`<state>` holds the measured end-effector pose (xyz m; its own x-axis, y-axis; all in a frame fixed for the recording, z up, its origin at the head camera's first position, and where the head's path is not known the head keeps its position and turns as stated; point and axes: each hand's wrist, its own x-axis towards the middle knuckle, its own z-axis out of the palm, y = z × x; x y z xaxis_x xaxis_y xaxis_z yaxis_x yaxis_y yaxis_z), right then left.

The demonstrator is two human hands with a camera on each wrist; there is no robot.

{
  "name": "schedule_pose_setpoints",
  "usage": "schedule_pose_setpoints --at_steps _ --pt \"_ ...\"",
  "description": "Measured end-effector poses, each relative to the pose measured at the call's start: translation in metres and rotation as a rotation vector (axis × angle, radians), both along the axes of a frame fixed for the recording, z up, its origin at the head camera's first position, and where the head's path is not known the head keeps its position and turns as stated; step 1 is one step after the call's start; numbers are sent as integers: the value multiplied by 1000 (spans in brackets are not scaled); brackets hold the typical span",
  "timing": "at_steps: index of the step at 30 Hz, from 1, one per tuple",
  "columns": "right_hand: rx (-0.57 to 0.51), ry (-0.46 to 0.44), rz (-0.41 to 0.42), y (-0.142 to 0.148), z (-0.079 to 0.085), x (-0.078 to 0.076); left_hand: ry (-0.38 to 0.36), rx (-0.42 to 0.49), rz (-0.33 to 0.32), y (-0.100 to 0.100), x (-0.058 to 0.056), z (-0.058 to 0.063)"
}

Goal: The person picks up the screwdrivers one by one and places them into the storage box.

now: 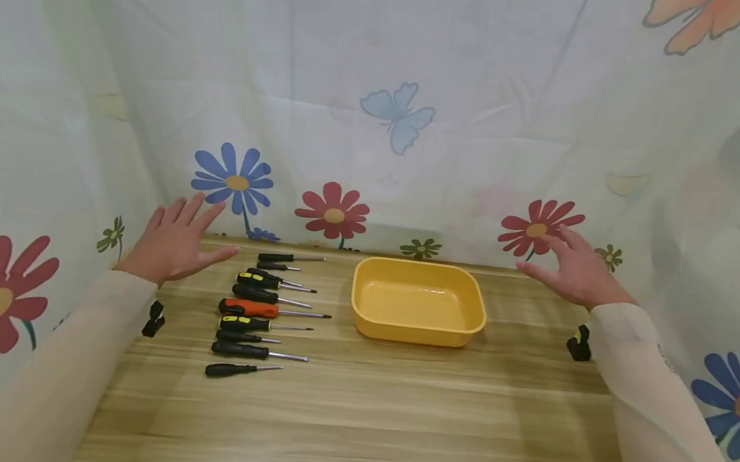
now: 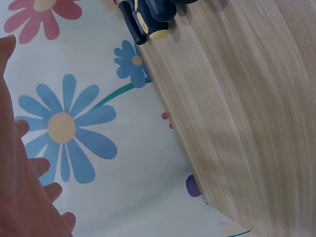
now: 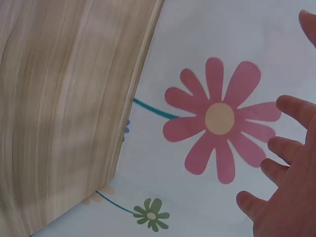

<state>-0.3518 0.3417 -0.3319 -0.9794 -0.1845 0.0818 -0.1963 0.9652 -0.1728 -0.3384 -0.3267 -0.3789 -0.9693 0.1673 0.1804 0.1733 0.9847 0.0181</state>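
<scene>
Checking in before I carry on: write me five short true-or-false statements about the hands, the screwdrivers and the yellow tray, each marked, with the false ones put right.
1. The orange-and-black screwdriver lies inside the yellow tray. False: it lies on the wooden table, to the left of the tray.
2. The right hand holds nothing. True.
3. The left hand grips a screwdriver. False: it holds nothing, and its fingers are spread.
4. The screwdrivers lie with their shafts pointing left in the head view. False: the shafts point right, the handles left.
5. The yellow tray stands on the table between the two hands as the head view shows them. True.
</scene>
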Motion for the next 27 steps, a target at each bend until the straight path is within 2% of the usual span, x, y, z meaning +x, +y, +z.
schedule_pose_setpoints --at_steps 5,12,19,27 --pt "-40 3 20 -6 1 2 23 -15 -17 2 5 -1" --pt "-91 -29 42 -8 -3 3 0 -40 -47 7 15 0" --pt "-114 -39 56 -11 -12 1 -29 -44 -50 13 22 -1" --pt "-121 -36 80 -15 -22 -1 -18 -34 -68 22 28 -7"
